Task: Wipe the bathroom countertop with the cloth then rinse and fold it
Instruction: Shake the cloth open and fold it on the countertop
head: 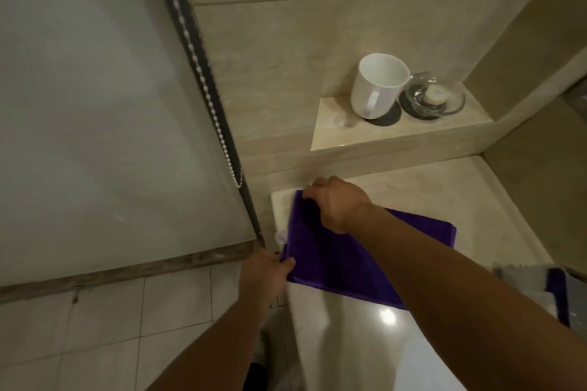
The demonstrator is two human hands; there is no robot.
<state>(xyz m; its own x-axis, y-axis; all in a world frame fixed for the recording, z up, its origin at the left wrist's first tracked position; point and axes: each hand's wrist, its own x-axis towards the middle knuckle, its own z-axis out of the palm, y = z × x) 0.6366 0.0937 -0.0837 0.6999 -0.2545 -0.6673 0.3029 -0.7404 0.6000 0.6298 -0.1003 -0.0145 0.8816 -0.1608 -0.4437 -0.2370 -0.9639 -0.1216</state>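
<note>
Purple cloth lies spread flat on the pale stone worktop, at its left end. The cloth's left edge runs along the worktop's left edge.

Left hand is at the cloth's near-left corner, just off the worktop's left edge. Its thumb lies on top of the fabric, pinching that corner; the fingers underneath are hidden.

Right hand reaches across the cloth to its far-left corner, close to the worktop's back-left corner. Its fingers are curled down onto the fabric's edge and gripping it, and its forearm crosses over the middle of the cloth.

Behind the worktop is a raised stone ledge. A white mug stands upright on a dark coaster on the ledge, handle toward the camera. Just beside it to the right is a clear glass dish holding a small pale item, too small to identify.

Left of the worktop is a frosted panel with a white bead chain hanging along its dark frame. Pale tiled floor lies below it.
</note>
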